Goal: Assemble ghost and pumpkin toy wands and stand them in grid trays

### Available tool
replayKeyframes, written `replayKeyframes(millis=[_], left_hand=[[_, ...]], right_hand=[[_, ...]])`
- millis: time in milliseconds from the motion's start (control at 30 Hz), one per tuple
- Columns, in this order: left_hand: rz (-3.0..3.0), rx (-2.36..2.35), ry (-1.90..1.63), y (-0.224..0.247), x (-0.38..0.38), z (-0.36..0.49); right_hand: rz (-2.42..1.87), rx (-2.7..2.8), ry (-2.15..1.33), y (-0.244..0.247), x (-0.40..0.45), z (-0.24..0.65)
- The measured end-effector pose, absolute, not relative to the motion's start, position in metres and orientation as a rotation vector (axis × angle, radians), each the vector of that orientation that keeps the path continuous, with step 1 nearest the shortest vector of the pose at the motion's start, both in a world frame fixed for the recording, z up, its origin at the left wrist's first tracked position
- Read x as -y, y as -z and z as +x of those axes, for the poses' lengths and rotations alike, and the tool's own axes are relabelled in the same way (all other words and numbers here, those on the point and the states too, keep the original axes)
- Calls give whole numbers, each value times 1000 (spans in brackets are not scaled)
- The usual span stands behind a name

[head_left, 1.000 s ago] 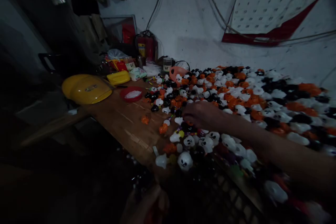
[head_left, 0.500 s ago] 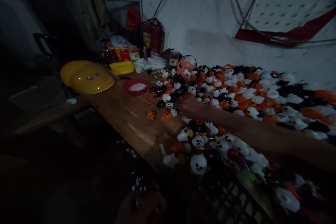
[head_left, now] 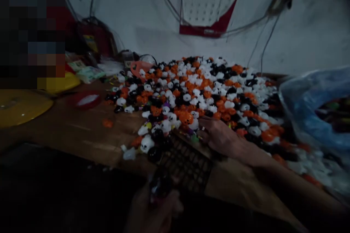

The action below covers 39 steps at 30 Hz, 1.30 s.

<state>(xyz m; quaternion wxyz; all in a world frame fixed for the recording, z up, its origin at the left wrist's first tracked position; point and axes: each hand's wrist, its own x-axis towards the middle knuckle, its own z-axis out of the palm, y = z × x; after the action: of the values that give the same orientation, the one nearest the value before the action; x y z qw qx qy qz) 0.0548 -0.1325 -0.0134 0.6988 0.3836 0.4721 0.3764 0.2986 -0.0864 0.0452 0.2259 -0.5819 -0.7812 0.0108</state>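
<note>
At the bottom, my left hand [head_left: 160, 207] is closed around a shiny black piece [head_left: 160, 184]; darkness hides its exact kind. My right hand [head_left: 221, 138] reaches in from the right, low against the near edge of a heap of small plastic Halloween figures [head_left: 197, 80]. Beside its fingertips lie an orange pumpkin figure [head_left: 186, 117] and white pieces. Blur keeps me from telling whether those fingers grip anything. Between my hands is a black lattice crate [head_left: 188, 164]. A white skull-faced figure [head_left: 147, 144] and black pieces lie left of it.
A wooden table [head_left: 82, 138] carries the heap. At left are a red dish [head_left: 84, 100] with white contents, a yellow rounded object [head_left: 24, 107] and a lone orange figure [head_left: 107, 123]. A bluish plastic bag [head_left: 300, 105] stands at right. A calendar [head_left: 205, 7] hangs on the wall.
The view has swung right, bringing the plastic bag into sight. My right hand has drawn back from the heap's left end to its near edge by the crate. My left hand still holds the black piece.
</note>
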Motion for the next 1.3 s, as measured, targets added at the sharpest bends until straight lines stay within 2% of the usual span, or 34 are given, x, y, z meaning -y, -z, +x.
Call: replayKeyframes(millis=[133, 267, 400, 667, 967, 1300], left_hand=[[1088, -1178, -725, 34, 139, 72], [1039, -1186, -576, 57, 134, 70], [862, -1160, -615, 68, 132, 68], [714, -1193, -630, 64, 130, 75], [797, -1141, -568, 82, 132, 71], [816, -1071, -551, 76, 130, 69]], right_hand=[[-1479, 1825, -518, 2, 109, 295], [-1380, 1480, -656, 33, 95, 275], [-1283, 1436, -757, 47, 75, 254], [-1367, 1519, -528, 61, 67, 239], [-1390, 1685, -337, 67, 64, 234], [-1346, 1829, -300, 63, 60, 237]])
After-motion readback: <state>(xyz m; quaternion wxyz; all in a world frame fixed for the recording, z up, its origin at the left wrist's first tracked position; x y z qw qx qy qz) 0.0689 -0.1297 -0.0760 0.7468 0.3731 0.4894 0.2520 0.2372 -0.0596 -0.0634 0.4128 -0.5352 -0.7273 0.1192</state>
